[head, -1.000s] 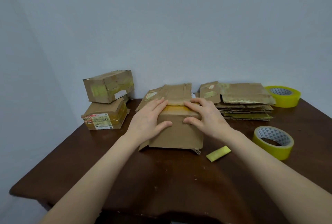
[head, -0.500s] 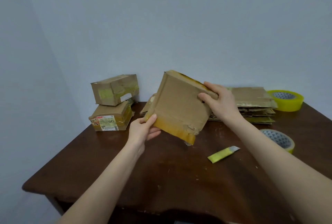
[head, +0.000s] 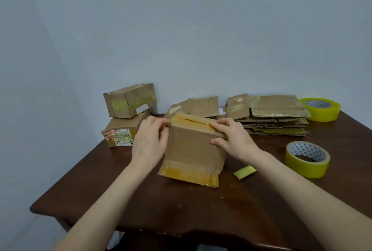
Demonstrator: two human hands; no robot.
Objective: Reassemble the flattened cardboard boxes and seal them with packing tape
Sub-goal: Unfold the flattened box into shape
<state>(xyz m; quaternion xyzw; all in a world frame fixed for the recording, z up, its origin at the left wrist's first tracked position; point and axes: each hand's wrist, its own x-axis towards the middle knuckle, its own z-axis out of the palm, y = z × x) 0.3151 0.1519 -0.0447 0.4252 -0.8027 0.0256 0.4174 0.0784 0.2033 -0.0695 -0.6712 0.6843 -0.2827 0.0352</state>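
The right hand has hold of the cardboard box at its upper right corner, fingers curled over the top edge and thumb pressed on the front face. The left hand lies against the box's left side with its fingertips at the upper corner. It is blurred, so I cannot tell whether it grips or only presses. The box sits mid-table between the two hands, its lower edge down on the table, with yellowed tape along the top and bottom edges. Its back is hidden from here.

A small yellow scrap lies just right of the box, and a near tape roll is beyond that. Behind are flattened cardboard pieces, partly covered by the box, and a stack of flattened boxes. A far tape roll sits at the right corner. At the left, two taped boxes are stacked; the label print on the lower one is too small to read.
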